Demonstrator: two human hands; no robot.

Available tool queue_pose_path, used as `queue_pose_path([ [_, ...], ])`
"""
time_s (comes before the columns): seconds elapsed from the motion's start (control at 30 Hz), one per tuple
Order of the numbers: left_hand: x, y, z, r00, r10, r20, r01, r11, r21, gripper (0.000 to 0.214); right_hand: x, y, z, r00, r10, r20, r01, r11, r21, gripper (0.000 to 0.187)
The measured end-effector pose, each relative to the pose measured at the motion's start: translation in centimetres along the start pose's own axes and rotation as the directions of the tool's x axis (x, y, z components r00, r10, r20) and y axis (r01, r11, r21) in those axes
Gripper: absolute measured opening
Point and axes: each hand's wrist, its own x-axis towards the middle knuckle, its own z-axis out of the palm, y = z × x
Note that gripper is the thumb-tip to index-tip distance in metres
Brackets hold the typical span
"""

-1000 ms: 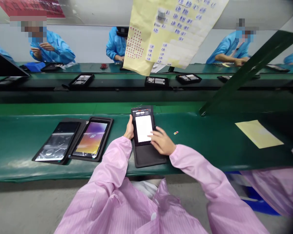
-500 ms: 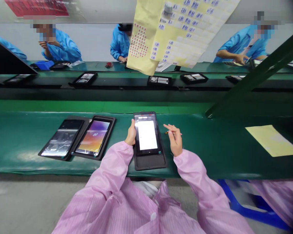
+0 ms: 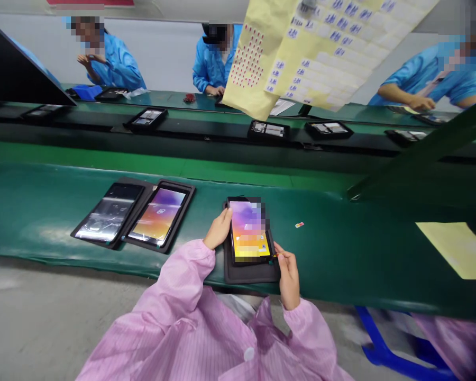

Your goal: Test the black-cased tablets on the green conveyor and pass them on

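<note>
Smartphone [image 3: 249,230] lies on a black tray [image 3: 250,274] on the green bench mat [image 3: 341,264]. The left hand's [image 3: 219,228] fingers rest together along its edge; the right hand's [image 3: 289,278] pinch a tiny part [image 3: 275,256] at its corner. A slip could scratch the screen or lose the part.

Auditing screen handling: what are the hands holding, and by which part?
The left hand holds a smartphone by its left edge; the right hand, at its lower right corner, pinches a small unidentifiable item.
</note>
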Motion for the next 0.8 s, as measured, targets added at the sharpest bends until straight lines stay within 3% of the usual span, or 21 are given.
queue_pose_path([
  [0.13, -1.8, -1.1, 0.4, 0.996, 0.084, 0.012, -0.085, 0.993, 0.085, 0.047, -0.5, 0.6, 1.2, 0.987, -0.081, -0.138, 0.089, 0.995, 0.051, 0.024],
  [0.23, -2.8, -1.8, 0.5, 0.997, 0.072, 0.037, -0.075, 0.993, 0.091, 0.045, -0.6, 1.1, 1.7, 0.970, -0.136, -0.200, 0.148, 0.988, 0.044, 0.021],
  [0.33, -4.0, -1.1, 0.2, 0.999, -0.001, 0.034, -0.004, 0.989, 0.145, 0.048, -0.5, 1.0, 1.8, 0.956, -0.166, -0.242, 0.178, 0.984, 0.028, 0.020],
  [0.43, -6.6, 0.2, -0.1, 1.000, -0.006, 0.019, -0.002, 0.929, 0.370, 0.058, -0.7, 0.6, 1.7, 0.951, -0.177, -0.254, 0.182, 0.983, -0.003, 0.020],
  [0.53, -10.6, 0.0, 0.0, 0.995, 0.070, 0.069, -0.099, 0.746, 0.659, 0.090, -1.8, 0.7, 1.2, 0.967, -0.125, -0.222, 0.127, 0.992, -0.005, 0.021],
  [0.63, -13.1, -2.3, 0.5, 0.967, 0.013, 0.253, -0.200, 0.651, 0.733, 0.131, -2.5, 1.3, 0.8, 0.984, -0.047, -0.173, 0.048, 0.999, 0.003, 0.019],
  [0.7, -11.9, -3.6, 0.6, 0.959, 0.028, 0.282, -0.227, 0.670, 0.706, 0.133, -1.4, 1.6, 1.2, 0.991, -0.024, -0.129, 0.023, 1.000, -0.004, 0.020],
  [0.8, -5.7, -3.1, 0.8, 0.958, 0.201, 0.203, -0.281, 0.787, 0.549, 0.120, 4.4, 0.6, 3.4, 0.986, -0.085, -0.143, 0.074, 0.994, -0.078, 0.029],
])
